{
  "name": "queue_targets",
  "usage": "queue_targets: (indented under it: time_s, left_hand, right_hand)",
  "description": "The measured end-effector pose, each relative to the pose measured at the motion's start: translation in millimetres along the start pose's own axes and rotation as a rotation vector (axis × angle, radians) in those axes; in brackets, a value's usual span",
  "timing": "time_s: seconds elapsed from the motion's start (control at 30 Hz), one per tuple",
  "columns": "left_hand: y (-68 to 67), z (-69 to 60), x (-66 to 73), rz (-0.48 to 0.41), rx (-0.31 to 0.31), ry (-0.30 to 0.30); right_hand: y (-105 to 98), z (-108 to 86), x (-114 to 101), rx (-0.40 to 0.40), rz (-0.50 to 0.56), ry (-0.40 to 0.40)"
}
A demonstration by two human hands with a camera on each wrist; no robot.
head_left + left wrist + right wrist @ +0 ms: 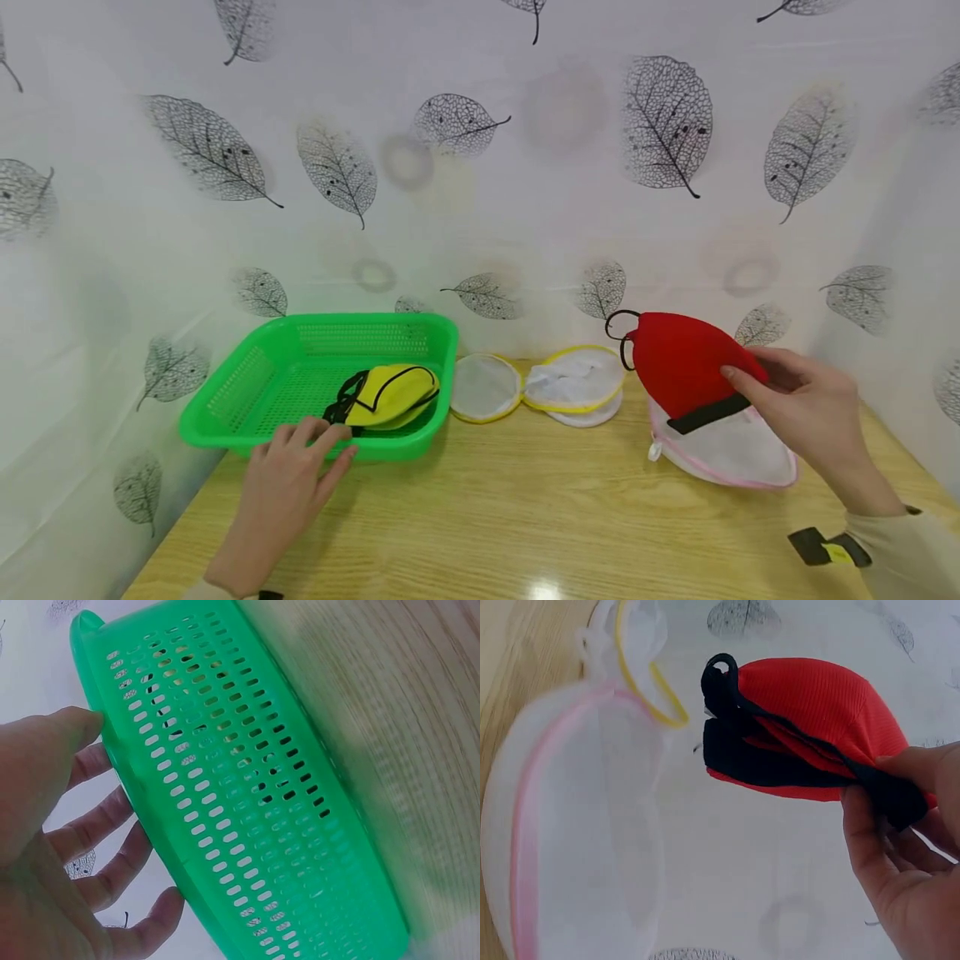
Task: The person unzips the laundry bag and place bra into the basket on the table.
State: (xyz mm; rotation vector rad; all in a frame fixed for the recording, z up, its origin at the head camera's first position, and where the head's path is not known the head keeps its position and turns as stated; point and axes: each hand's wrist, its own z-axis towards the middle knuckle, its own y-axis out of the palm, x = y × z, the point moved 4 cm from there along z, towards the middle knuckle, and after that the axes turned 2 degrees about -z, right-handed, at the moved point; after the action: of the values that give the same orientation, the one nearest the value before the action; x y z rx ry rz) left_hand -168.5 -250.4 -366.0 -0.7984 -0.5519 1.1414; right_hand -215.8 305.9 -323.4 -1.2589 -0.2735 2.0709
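A red folded bra with a black band and black straps hangs from my right hand, pinched at its right end between thumb and fingers. Seen in the right wrist view, the bra is doubled over, and my hand grips one corner. Below it lies a white mesh laundry bag with pink trim. My left hand rests its fingers on the near rim of a green plastic basket. Inside that basket, toward its right side, sits a yellow folded bra with black straps.
Between the basket and the pink-trimmed bag, a round yellow-rimmed mesh bag and another yellow-rimmed mesh bag lie at the back of the wooden table. A white leaf-print curtain stands right behind them.
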Motion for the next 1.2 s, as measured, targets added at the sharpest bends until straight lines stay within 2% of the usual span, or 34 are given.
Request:
queue_targets:
  time_s: [0.23, 0.4, 0.73, 1.1, 1.2]
  left_hand:
    - [0.3, 0.0, -0.2, -0.009, 0.02, 0.018]
    - [0.9, -0.6, -0.1, -0.006, 0.022, 0.016]
    - [0.1, -0.8, -1.4, -0.016, 0.005, -0.018]
    - [2.4, -0.6, 0.1, -0.012, 0.03, 0.01]
    - [2.3, -0.7, -0.4, -0.01, 0.034, 0.008]
  right_hand:
    - [20.2, 0.7, -9.6, -0.073, -0.029, 0.031]
    - [35.2, 1.5, -15.3, -0.132, -0.001, 0.08]
    - [72.2, 6.9, -34.9, -0.215, 0.157, 0.148]
    - [108.6, 6.9, -51.4, -0.296, 0.281, 0.205]
    - [120.3, 7.7, -54.8, -0.31, 0.36, 0.227]
